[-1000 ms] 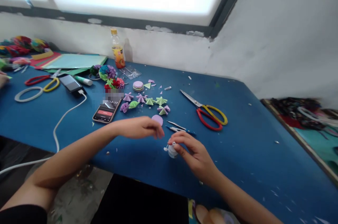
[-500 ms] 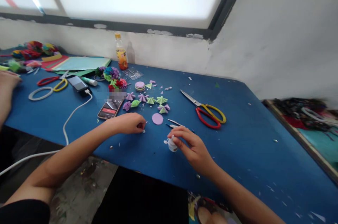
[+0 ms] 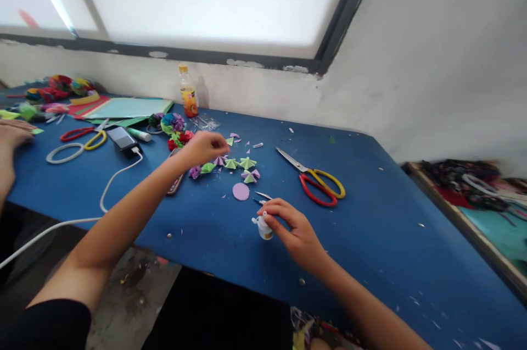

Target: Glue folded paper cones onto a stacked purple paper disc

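The right hand's (image 3: 297, 232) grip is closed lightly around a small white glue bottle (image 3: 264, 227), which stands upright on the blue bench (image 3: 370, 240) near its front edge; the fingertips hold it at the side, just below the cap. The left hand (image 3: 205, 146) reaches further back over the folded paper fans (image 3: 239, 164), fingers pinched together, though whether anything is between them is too small to tell.

The bottle looks light, stiff plastic and easy to tip, so a hold low on the body should steady it better than one at the cap. The fans are thin pleated paper, soft and easily crushed; they are best taken by the pinched point, not the spread edge.

A lilac paper disc (image 3: 241, 192) lies flat between the fans and the bottle, with tweezers (image 3: 263, 196) just beside it. Red and yellow scissors (image 3: 317, 179) lie to the right, well apart.
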A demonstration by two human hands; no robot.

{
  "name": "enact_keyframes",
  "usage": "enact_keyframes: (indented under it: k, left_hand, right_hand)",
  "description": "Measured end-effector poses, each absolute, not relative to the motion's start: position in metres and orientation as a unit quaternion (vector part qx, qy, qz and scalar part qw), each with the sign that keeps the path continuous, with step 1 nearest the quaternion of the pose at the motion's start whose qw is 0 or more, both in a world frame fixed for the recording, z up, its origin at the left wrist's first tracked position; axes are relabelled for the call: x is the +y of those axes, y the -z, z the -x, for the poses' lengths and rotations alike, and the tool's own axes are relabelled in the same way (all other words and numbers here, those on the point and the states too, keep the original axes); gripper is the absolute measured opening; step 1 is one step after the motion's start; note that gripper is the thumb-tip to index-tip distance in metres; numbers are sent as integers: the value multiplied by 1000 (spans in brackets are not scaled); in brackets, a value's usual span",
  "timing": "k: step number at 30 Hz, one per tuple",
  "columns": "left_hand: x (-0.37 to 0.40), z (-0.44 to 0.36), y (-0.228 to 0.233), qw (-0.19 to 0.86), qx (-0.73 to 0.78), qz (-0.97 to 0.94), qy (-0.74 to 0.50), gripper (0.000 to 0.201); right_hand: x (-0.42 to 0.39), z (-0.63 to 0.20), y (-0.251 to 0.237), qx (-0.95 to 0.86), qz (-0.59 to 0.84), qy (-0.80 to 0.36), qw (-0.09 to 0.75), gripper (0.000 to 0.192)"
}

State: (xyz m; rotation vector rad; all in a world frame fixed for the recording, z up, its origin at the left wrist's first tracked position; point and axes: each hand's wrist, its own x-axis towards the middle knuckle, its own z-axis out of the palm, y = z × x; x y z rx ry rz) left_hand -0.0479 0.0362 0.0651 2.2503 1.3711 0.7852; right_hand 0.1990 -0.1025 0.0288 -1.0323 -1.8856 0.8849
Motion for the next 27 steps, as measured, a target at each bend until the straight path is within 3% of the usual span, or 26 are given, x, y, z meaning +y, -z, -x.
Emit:
enact_keyframes:
  k: [2, 5, 10, 13, 17, 19, 23, 27]
  left_hand:
    - [61, 54, -68, 122, 561, -730, -372, 27]
    - [89, 60, -53, 109, 633, -705, -302, 37]
    - [104, 61, -16, 134, 626, -734, -227, 53]
    - [101, 57, -16, 130, 618, -742, -223, 50]
    - [70, 44, -31, 141, 575, -764, -256, 55]
    - [39, 34, -33, 200, 495, -805, -259, 57]
    - [-24, 17, -22, 294, 340, -885, -122, 57]
    - [-55, 4, -20, 275, 319, -902, -97, 64]
  right_hand:
    - [-102, -199, -29, -747, 402, -347, 400, 19]
    - [-101, -198, -29, -746, 402, -348, 402, 19]
    - [-98, -200, -25, -721, 418, -371, 409, 22]
    - [-98, -201, -22, -688, 399, -356, 490, 22]
    - [-94, -203, -20, -640, 386, -338, 572, 22]
    - [-91, -204, -18, -607, 403, -351, 588, 24]
    - [-83, -204, -10, -527, 437, -398, 611, 32]
    - [-79, -202, -8, -476, 438, -454, 613, 34]
